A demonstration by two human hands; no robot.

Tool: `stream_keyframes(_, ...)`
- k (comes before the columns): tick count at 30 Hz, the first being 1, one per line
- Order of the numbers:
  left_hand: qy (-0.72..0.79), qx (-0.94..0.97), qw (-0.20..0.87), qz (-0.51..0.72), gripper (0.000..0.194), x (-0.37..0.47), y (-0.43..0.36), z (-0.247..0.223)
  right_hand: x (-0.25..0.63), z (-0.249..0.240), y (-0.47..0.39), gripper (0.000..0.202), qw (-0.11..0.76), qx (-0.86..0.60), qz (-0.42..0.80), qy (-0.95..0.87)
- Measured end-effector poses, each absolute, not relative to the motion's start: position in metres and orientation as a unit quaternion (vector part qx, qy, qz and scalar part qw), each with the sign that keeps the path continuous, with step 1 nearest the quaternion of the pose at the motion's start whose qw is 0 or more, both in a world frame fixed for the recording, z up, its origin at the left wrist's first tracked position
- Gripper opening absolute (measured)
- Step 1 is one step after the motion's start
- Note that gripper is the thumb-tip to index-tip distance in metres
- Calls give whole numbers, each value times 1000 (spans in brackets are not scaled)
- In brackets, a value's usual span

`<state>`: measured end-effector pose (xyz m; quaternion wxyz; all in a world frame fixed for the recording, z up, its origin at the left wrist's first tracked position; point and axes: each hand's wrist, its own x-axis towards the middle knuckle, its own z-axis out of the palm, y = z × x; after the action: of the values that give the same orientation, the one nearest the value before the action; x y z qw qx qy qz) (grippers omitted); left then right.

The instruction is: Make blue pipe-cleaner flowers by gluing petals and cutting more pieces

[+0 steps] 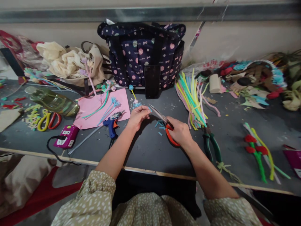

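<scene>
My left hand [138, 117] is closed in a pinch, with a small blue pipe cleaner piece [150, 110] showing at the fingertips. In my right hand [180, 130] is a pair of scissors [160, 115] with red-orange handles. Their blades point up and left, their tips close to the left fingertips. Several short blue cut pieces [161, 124] lie on the dark table below the blades. Just beyond the left hand are fluffy blue bits [136, 105] and a small blue flower on a yellow stem [131, 88].
A pink sheet [124, 102] holds pipe cleaner flowers; a blue glue gun [110, 126] lies beside it. Right are bundled pipe cleaners [191, 97] and green-handled pliers [211, 144]. A phone [152, 82] leans against a patterned bag [141, 56]. A bottle [53, 102] lies left.
</scene>
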<state>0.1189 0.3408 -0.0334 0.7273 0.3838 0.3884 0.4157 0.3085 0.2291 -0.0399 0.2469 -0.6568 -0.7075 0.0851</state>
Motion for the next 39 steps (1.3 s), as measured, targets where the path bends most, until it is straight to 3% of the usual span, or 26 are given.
stream_keyframes(13,381,384,726,425,20,119,340,-31,310,-36,227,43,235,-676,47,-697)
stream_keyframes(25,362,386,722,446,21,118,342,-35,308,-33,227,37,181,-666,33,-723)
stream_keyframes(39,371,393,720,435,20,118,340,-32,310,-39,227,36,182,-669,26,-721)
